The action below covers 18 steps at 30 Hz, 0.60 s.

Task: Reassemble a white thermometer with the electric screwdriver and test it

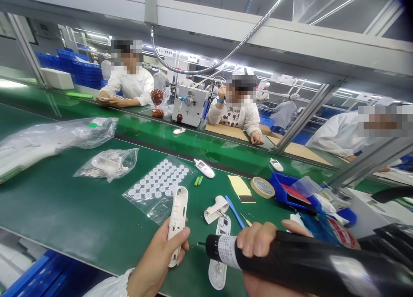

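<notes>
"What is nearest the camera?"

"The right hand [258,245] has its fingers [248,241] closed hard around a black electric screwdriver [309,262], its bit aimed left. The left hand [158,258] grips a white plastic shell [177,215], which stands upright, thumb along its side."

"What lies just beyond?"

"A second shell [217,276] and a circuit board [224,232] sit under the screwdriver on the green belt [64,215], beside a blue pry tool [235,211]."

"What could go wrong?"

"A slipping bit could scratch the shell or board, and a bumped elbow could scatter the loose parts."

"And farther off?"

"A thermometer [204,168], a sheet of white discs [158,181] and a tape roll [262,187] lie on the belt; across it, a co-worker [237,112] sits near a white bench machine [190,105]"
</notes>
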Each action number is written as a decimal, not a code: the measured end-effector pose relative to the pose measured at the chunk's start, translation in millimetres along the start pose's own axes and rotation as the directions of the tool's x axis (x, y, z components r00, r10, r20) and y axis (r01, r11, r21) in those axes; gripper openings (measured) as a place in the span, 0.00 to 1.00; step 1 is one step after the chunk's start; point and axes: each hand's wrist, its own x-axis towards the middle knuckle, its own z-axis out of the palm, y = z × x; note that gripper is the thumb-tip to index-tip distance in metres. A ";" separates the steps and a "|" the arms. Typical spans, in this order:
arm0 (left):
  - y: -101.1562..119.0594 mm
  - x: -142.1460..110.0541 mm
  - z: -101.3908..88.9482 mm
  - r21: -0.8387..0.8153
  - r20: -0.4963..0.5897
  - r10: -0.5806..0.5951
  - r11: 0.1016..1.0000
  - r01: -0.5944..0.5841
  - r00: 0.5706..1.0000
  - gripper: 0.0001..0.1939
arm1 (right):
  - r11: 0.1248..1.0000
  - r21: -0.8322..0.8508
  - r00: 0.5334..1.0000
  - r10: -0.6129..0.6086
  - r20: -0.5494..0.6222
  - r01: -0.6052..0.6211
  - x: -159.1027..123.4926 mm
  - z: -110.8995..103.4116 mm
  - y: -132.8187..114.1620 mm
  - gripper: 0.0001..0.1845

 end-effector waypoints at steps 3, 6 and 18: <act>-1.5 0.0 -1.4 -0.021 -0.016 0.021 1.000 -0.021 1.000 0.26 | 0.964 0.259 0.998 -0.054 -0.015 0.056 -3.2 5.0 20.2 0.33; -2.2 -0.8 -2.1 -0.016 -0.005 0.028 0.999 -0.028 1.000 0.26 | 0.930 0.368 0.999 -0.031 0.011 0.024 -6.3 5.3 34.5 0.31; -1.5 -1.7 -0.9 0.019 0.009 0.018 1.000 -0.018 1.000 0.25 | 0.930 0.340 0.983 -0.172 0.056 0.144 4.2 -8.0 15.8 0.32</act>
